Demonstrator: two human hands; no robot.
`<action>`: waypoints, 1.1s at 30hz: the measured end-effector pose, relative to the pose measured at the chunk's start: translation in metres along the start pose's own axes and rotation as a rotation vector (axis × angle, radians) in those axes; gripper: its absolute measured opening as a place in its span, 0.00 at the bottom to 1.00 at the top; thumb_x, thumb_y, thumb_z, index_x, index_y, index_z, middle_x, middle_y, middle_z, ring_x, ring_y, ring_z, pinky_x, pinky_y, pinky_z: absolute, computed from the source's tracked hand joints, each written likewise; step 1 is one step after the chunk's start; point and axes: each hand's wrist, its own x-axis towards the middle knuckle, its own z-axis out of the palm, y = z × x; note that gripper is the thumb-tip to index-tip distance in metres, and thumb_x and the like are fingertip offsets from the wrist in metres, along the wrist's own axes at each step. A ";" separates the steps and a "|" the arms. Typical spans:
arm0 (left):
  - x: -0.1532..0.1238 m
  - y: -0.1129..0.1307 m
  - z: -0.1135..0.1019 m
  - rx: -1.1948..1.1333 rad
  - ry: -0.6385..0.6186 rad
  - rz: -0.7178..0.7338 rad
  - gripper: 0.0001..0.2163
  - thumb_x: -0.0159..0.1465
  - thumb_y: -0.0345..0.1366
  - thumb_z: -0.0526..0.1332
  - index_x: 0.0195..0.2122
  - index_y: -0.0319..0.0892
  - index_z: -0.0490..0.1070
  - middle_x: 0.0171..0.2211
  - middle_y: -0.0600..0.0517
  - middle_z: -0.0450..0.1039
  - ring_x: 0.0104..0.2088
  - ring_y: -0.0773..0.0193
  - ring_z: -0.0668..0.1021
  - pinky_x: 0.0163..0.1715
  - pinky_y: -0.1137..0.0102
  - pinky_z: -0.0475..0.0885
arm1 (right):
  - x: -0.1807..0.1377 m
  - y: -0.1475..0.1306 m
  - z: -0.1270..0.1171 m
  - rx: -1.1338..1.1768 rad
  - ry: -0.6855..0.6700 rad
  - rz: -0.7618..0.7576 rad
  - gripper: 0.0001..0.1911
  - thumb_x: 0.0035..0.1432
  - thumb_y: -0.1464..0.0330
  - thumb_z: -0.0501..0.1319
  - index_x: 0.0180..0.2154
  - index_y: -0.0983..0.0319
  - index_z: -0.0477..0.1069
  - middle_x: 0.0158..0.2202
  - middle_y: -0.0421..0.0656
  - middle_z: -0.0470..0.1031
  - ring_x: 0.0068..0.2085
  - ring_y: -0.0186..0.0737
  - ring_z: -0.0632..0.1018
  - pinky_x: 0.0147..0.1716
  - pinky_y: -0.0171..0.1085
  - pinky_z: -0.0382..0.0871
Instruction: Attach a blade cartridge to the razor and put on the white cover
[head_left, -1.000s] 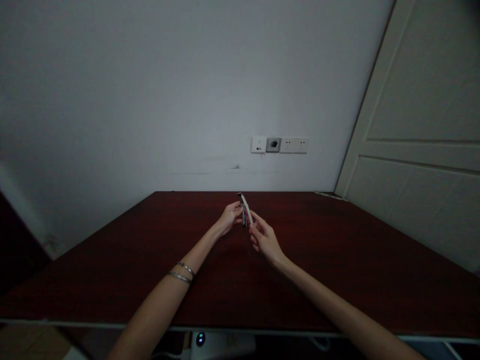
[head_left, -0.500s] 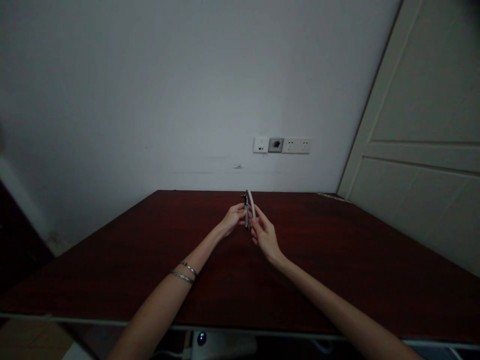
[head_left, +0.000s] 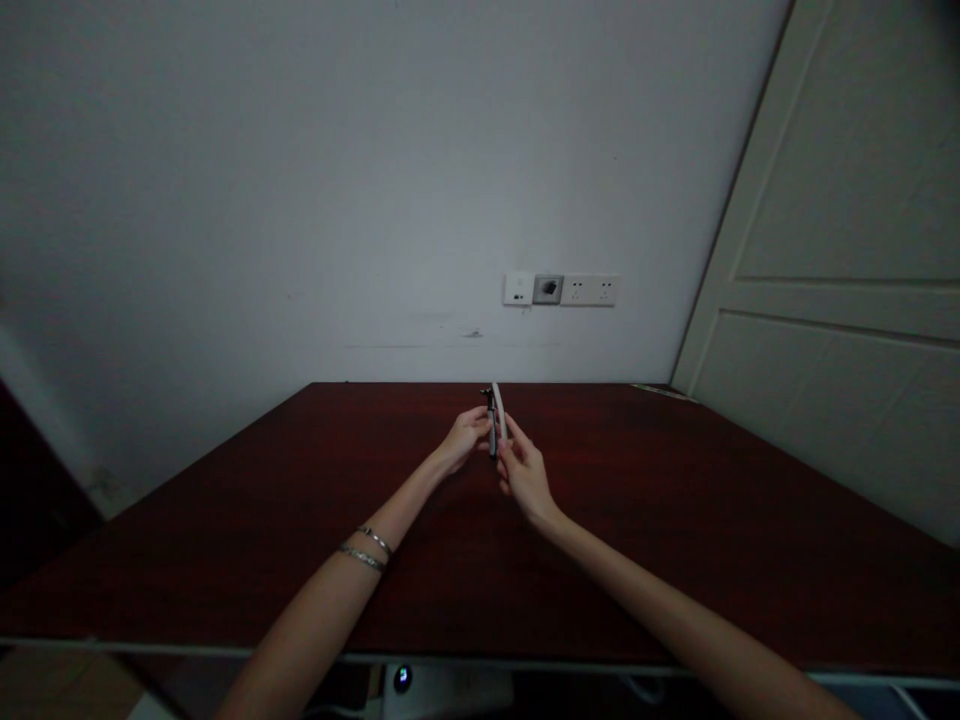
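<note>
My left hand [head_left: 463, 438] is closed on a slim upright tool [head_left: 492, 430] with a dark and greyish handle and a small dark crosswise head; its exact kind is too small to make out. My right hand [head_left: 528, 484] pinches a thin, slightly curved white strip-like piece [head_left: 499, 404], which stands just right of the tool. The two things are side by side, very close together; whether they touch I cannot tell. Both hands are over the far middle of the dark red wooden table [head_left: 300, 500]. Fingers partly hide both things.
Behind the table rises a pale wall [head_left: 375, 200] with a row of sockets [head_left: 589, 290]. A white panelled door [head_left: 847, 250] stands at the right. Beneath the near edge is a white device [head_left: 450, 692] with a small lit dial [head_left: 403, 679].
The white piece has moved slightly left, nearer the slim tool, with my right hand. My left hand keeps its hold almost unchanged. The view has shifted slightly.
</note>
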 end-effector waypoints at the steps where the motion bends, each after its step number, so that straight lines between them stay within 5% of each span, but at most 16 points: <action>1: 0.000 0.000 -0.001 0.006 0.005 0.003 0.11 0.52 0.35 0.64 0.36 0.38 0.67 0.27 0.52 0.70 0.26 0.67 0.74 0.25 0.73 0.70 | -0.001 0.000 0.000 0.001 -0.003 0.006 0.33 0.51 0.60 0.58 0.59 0.55 0.55 0.21 0.32 0.54 0.17 0.25 0.54 0.10 0.24 0.48; 33: -0.003 -0.001 0.001 0.141 0.063 0.014 0.10 0.54 0.34 0.61 0.36 0.36 0.67 0.24 0.51 0.72 0.20 0.67 0.75 0.19 0.74 0.70 | 0.001 -0.007 -0.002 -0.061 0.069 -0.055 0.33 0.49 0.61 0.59 0.57 0.61 0.57 0.20 0.32 0.59 0.15 0.24 0.57 0.08 0.24 0.49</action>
